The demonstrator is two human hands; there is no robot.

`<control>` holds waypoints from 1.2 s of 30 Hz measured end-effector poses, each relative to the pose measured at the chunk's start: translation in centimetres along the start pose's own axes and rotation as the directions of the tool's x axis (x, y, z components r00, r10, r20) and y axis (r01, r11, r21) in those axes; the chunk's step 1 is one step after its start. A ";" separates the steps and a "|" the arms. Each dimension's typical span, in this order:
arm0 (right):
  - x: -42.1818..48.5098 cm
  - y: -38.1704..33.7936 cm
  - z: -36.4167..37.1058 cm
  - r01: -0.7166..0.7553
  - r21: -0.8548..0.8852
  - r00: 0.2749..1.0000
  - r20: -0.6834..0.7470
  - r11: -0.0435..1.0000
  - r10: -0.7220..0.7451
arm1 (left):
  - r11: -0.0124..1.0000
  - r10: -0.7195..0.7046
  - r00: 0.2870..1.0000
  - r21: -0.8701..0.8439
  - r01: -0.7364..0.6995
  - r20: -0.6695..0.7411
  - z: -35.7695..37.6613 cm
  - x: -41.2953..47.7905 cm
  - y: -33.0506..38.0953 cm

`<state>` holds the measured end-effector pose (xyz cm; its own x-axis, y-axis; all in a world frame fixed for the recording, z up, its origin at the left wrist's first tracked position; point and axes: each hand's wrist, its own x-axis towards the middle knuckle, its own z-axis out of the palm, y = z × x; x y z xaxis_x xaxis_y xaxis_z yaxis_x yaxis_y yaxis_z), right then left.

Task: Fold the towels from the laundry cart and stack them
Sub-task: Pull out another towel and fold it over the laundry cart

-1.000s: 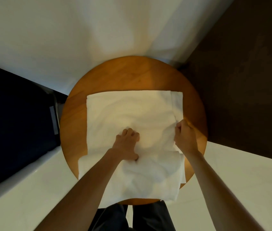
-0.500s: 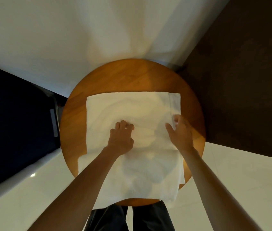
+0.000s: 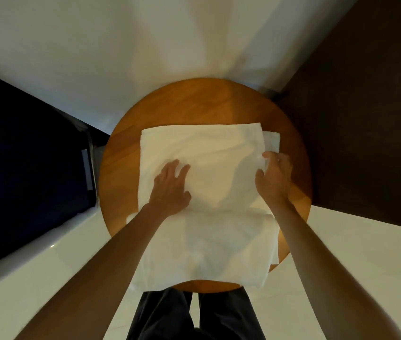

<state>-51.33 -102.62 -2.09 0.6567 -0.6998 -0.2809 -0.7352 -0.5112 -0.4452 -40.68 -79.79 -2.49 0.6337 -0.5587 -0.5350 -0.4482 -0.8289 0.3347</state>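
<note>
Towel [image 3: 209,168] is lying white across the round wooden desk [image 3: 194,104], its far part doubled over into a thicker layer and its near part hanging past the desk edge toward your dark trousers [image 3: 194,315]. You are pressing your left hand [image 3: 170,190] flat on the folded layer, the grip apart with fingers spread and holding nothing. You are closing your right hand [image 3: 274,177] on the towel's right edge, the grip clamped on the cloth there, where a narrow lower layer is showing just beyond the fold.
</note>
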 end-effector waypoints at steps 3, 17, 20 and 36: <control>-5.2 2.2 -2.1 -0.061 0.097 0.993 0.102 0.993 0.051 | 0.980 -0.182 0.976 -0.105 0.170 -0.122 -0.4 -2.9 -2.0; -17.4 3.4 -2.6 -0.608 0.024 0.698 0.493 0.794 0.520 | 0.455 -0.555 0.654 -0.470 0.756 0.515 1.2 -15.0 -5.8; -16.6 3.2 -3.0 -0.572 -0.040 0.688 0.520 0.819 0.506 | 0.474 -0.567 0.646 -0.440 0.763 0.510 0.9 -15.4 -6.0; -13.3 1.8 -5.5 -0.296 -0.036 0.894 0.340 0.954 0.290 | 0.199 -0.512 0.703 -0.728 0.656 0.494 -5.1 -12.8 -4.9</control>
<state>-62.32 -96.99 5.57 0.4311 -0.6044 -0.6699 -0.9022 -0.2987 -0.3112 -43.38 -68.71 6.73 0.3638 0.0455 -0.9304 0.7858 -0.5513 0.2803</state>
